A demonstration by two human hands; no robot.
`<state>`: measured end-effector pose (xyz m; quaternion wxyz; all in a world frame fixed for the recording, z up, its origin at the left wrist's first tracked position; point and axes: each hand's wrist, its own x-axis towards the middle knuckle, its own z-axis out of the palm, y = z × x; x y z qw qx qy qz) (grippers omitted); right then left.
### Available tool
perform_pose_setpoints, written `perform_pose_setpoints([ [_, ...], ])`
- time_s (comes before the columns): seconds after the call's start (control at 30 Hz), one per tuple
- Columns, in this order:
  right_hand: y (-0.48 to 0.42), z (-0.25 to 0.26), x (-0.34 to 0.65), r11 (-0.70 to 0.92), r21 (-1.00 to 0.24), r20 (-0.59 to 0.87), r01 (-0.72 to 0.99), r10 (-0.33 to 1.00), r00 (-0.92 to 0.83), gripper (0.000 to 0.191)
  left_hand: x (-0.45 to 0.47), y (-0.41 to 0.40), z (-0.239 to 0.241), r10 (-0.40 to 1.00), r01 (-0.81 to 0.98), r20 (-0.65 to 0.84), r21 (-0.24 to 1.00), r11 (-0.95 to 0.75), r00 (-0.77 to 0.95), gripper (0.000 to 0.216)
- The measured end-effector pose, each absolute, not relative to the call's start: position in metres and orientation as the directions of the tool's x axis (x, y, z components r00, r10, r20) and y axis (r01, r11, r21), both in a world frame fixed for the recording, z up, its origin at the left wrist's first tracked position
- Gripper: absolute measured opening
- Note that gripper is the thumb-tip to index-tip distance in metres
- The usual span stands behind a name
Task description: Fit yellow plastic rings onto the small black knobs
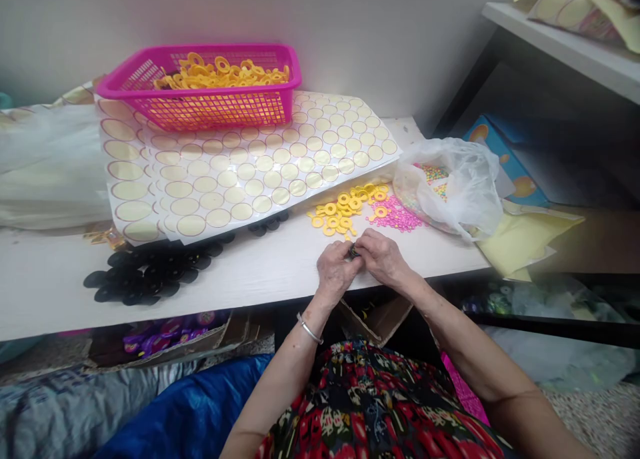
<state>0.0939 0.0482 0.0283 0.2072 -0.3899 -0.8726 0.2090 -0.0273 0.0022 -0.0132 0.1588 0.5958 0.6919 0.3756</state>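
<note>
Mostly covered by fingers (368,243), the small piece (353,250) looks dark.

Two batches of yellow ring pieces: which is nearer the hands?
The loose heap on the white table, just beyond the left hand and right hand; the other batch sits farther back in the pink basket.

I am seeing the basket (200,94) looking like smooth plastic, and the yellow rings (344,210) are looking like plastic also. The black pieces (145,272) are shining glossily. The paper sheets (270,162) are reflecting light. The bag (467,186) is showing thin, crinkled plastic. The bracelet (308,330) is gleaming like polished metal.
</note>
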Motion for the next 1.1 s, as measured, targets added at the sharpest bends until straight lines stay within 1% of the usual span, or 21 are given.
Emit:
perform_pose_setpoints([
  [0.17, 0.048, 0.030, 0.091, 0.556, -0.529, 0.154, 0.641, 0.806, -0.571, 0.019, -0.027, 0.003, -0.014, 0.942, 0.704, 0.234, 0.710, 0.002, -0.239, 0.005],
  [0.3, 0.049, 0.034, 0.088, 0.550, -0.480, 0.135, 0.683, 0.816, -0.562, 0.020, -0.028, 0.003, -0.013, 0.945, 0.706, 0.229, 0.708, 0.002, -0.233, 0.005],
  [0.4, 0.046, 0.035, 0.088, 0.557, -0.459, 0.154, 0.693, 0.818, -0.555, 0.021, -0.028, 0.003, -0.010, 0.946, 0.706, 0.219, 0.708, 0.014, -0.238, 0.006],
  [0.47, 0.046, 0.034, 0.090, 0.562, -0.505, 0.173, 0.655, 0.809, -0.562, 0.020, -0.028, 0.002, -0.009, 0.946, 0.703, 0.214, 0.711, 0.019, -0.242, 0.005],
  [0.57, 0.052, 0.029, 0.097, 0.560, -0.645, 0.214, 0.520, 0.786, -0.580, 0.015, -0.027, 0.002, -0.008, 0.947, 0.699, 0.214, 0.715, 0.014, -0.238, 0.005],
  [0.63, 0.065, 0.023, 0.103, 0.553, -0.682, 0.263, 0.479, 0.797, -0.544, 0.012, -0.027, 0.002, -0.009, 0.945, 0.700, 0.219, 0.714, 0.014, -0.242, 0.008],
  [0.67, 0.073, 0.020, 0.107, 0.546, -0.663, 0.288, 0.513, 0.818, -0.499, 0.012, -0.027, 0.002, -0.009, 0.943, 0.699, 0.223, 0.715, 0.014, -0.247, 0.010],
  [0.7, 0.083, 0.018, 0.109, 0.535, -0.618, 0.310, 0.576, 0.840, -0.446, 0.014, -0.027, 0.002, -0.010, 0.941, 0.696, 0.227, 0.718, 0.013, -0.252, 0.012],
  [0.77, 0.102, 0.015, 0.115, 0.511, -0.476, 0.328, 0.716, 0.858, -0.394, 0.023, -0.027, 0.002, -0.010, 0.939, 0.687, 0.229, 0.727, 0.011, -0.257, 0.014],
  [0.83, 0.119, 0.015, 0.118, 0.541, -0.332, 0.276, 0.772, 0.839, -0.469, 0.029, -0.028, 0.002, -0.010, 0.941, 0.684, 0.224, 0.730, 0.011, -0.254, 0.013],
  [0.9, 0.129, 0.015, 0.119, 0.600, -0.239, 0.191, 0.763, 0.800, -0.569, 0.026, -0.028, 0.002, -0.010, 0.944, 0.682, 0.213, 0.731, 0.018, -0.253, 0.013],
  [0.97, 0.134, 0.015, 0.119, 0.630, -0.178, 0.150, 0.756, 0.777, -0.612, 0.021, -0.029, 0.002, -0.010, 0.946, 0.676, 0.201, 0.736, 0.024, -0.253, 0.013],
  [1.03, 0.137, 0.013, 0.119, 0.615, -0.135, 0.160, 0.777, 0.787, -0.595, 0.021, -0.029, 0.002, -0.011, 0.947, 0.670, 0.192, 0.742, 0.031, -0.256, 0.015],
  [1.1, 0.138, 0.011, 0.120, 0.580, -0.127, 0.174, 0.804, 0.811, -0.558, 0.024, -0.029, 0.002, -0.012, 0.947, 0.662, 0.187, 0.749, 0.036, -0.262, 0.016],
])
